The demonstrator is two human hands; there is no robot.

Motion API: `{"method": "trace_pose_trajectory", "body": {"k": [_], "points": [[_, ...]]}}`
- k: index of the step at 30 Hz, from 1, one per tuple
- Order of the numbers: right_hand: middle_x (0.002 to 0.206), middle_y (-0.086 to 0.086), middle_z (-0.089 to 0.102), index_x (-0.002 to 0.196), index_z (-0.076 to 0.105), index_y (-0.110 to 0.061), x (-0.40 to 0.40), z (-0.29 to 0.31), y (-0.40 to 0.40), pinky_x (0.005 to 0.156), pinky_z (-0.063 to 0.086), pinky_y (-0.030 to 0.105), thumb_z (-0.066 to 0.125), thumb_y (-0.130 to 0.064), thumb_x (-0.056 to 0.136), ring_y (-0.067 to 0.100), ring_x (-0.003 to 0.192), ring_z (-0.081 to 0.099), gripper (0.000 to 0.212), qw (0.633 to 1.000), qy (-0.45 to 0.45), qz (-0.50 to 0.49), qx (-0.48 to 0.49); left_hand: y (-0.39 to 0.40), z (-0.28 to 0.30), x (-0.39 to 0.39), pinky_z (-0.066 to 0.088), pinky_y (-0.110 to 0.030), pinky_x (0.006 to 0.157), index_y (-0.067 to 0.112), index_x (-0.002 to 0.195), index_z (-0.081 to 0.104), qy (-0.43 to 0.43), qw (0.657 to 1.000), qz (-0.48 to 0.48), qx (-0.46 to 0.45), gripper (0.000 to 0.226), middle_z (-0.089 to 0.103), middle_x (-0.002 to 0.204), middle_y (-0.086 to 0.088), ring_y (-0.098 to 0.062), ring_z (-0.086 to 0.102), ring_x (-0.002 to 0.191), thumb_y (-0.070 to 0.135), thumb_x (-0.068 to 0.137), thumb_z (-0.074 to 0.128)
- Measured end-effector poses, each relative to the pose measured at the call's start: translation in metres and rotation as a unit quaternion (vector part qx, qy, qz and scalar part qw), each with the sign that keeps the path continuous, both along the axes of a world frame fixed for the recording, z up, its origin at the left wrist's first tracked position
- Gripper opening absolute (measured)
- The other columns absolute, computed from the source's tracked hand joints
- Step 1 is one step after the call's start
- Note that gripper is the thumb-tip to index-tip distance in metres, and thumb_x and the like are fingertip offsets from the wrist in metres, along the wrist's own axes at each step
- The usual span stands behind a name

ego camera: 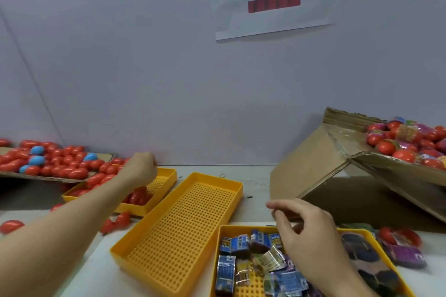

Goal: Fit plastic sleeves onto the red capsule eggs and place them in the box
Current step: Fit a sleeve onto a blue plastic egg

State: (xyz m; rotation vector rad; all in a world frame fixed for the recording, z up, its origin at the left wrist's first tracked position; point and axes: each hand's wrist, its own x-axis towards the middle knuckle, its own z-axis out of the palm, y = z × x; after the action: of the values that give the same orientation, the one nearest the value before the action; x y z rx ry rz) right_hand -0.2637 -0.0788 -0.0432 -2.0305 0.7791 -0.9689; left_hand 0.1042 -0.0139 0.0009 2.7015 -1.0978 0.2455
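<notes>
Three yellow perforated trays sit on the desk (pixel 260 176), laid out as a working line. The far-left tray (pixel 164 183) holds bare red capsule eggs (pixel 137 196), with more heaped on a flattened cardboard sheet (pixel 101 159) behind it and a few strays loose on the desk. The middle tray (pixel 178 229) holds nothing. The near tray (pixel 217 260) is filled with printed plastic sleeves (pixel 241 246), some banded in small stacks. The cardboard box (pixel 337 166) stands tilted at the right, its mouth turned toward the worker; in my judgement this is so that finished eggs can be dropped in without a reach. It already holds many sleeved eggs (pixel 395 144). One sleeved egg (pixel 400 236) lies on the desk just beside the near tray. The left hand (pixel 138 169) is stretched out over the far-left tray, its back to the camera; the fingers curl downward, but whether this grip is closed on an egg cannot be told, since the fingertips are hidden and blurred. The right hand (pixel 309 231) hovers over the sleeve tray, thumb and forefinger brought near together above the sleeves; whether they pinch anything I cannot tell. Judged step: fetching an egg and a sleeve at once.
</notes>
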Motion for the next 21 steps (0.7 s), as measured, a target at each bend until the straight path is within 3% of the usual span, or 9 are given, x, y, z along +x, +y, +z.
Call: {"method": "trace_pose_trajectory", "body": {"k": [3, 6, 9, 14, 19, 21], "points": [[0.093, -0.021, 0.067, 0.100, 0.067, -0.038, 0.000, -0.001, 0.000, 0.073, 0.047, 0.004, 0.060, -0.016, 0.096, -0.016, 0.097, 0.053, 0.023, 1.000, 0.006, 0.005, 0.002, 0.005, -0.005, 0.019, 0.044, -0.026, 0.060, 0.006, 0.105, 0.063, -0.021, 0.995, 0.025, 0.096, 0.015, 0.063, 0.093, -0.008, -0.022, 0.060, 0.081, 0.010, 0.093, 0.055], [0.093, -0.021, 0.067, 0.101, 0.068, -0.037, -0.001, -0.001, 0.000, 0.073, 0.047, 0.004, 0.060, -0.016, 0.096, -0.015, 0.097, 0.054, 0.023, 1.000, 0.004, 0.007, 0.006, 0.004, -0.015, 0.024, 0.048, -0.027, 0.068, 0.010, 0.112, 0.061, -0.038, 0.990, 0.044, 0.129, 0.020, 0.063, 0.107, -0.009, -0.021, 0.061, 0.089, 0.016, 0.093, 0.056], [0.092, -0.023, 0.066, 0.097, 0.066, -0.040, -0.001, -0.002, -0.001, 0.073, 0.045, 0.003, 0.058, -0.019, 0.097, -0.017, 0.098, 0.052, 0.023, 1.000, 0.002, 0.003, 0.009, 0.000, -0.018, 0.026, 0.050, -0.031, 0.076, 0.010, 0.115, 0.059, -0.040, 0.990, 0.071, 0.116, 0.023, 0.062, 0.112, -0.011, -0.026, 0.062, 0.099, 0.014, 0.093, 0.055], [0.087, -0.020, 0.067, 0.089, 0.063, -0.044, -0.002, -0.004, -0.004, 0.071, 0.048, 0.005, 0.054, -0.022, 0.098, -0.011, 0.095, 0.056, 0.026, 0.999, -0.010, -0.029, 0.019, -0.002, -0.020, 0.017, 0.051, -0.035, 0.067, 0.012, 0.104, 0.059, -0.073, 0.989, 0.085, 0.095, 0.014, 0.061, 0.097, -0.008, -0.026, 0.061, 0.087, 0.013, 0.092, 0.053], [0.080, -0.014, 0.070, 0.086, 0.064, -0.043, -0.004, -0.005, -0.005, 0.073, 0.056, 0.019, 0.053, -0.022, 0.098, 0.005, 0.087, 0.063, 0.027, 0.997, -0.023, -0.052, 0.043, -0.013, 0.002, -0.004, 0.048, -0.044, 0.087, -0.008, 0.118, 0.052, -0.053, 0.997, 0.047, 0.025, 0.026, 0.057, 0.116, -0.027, -0.041, 0.057, 0.106, 0.009, 0.100, 0.043], [0.076, -0.012, 0.070, 0.086, 0.066, -0.040, -0.006, -0.003, -0.005, 0.069, 0.057, 0.020, 0.053, -0.019, 0.098, 0.006, 0.084, 0.065, 0.027, 0.997, -0.033, -0.058, 0.050, -0.017, 0.020, -0.019, 0.046, -0.045, 0.085, -0.012, 0.110, 0.055, -0.022, 0.999, 0.018, -0.039, 0.027, 0.060, 0.112, -0.031, -0.043, 0.057, 0.103, 0.011, 0.099, 0.049]]}}
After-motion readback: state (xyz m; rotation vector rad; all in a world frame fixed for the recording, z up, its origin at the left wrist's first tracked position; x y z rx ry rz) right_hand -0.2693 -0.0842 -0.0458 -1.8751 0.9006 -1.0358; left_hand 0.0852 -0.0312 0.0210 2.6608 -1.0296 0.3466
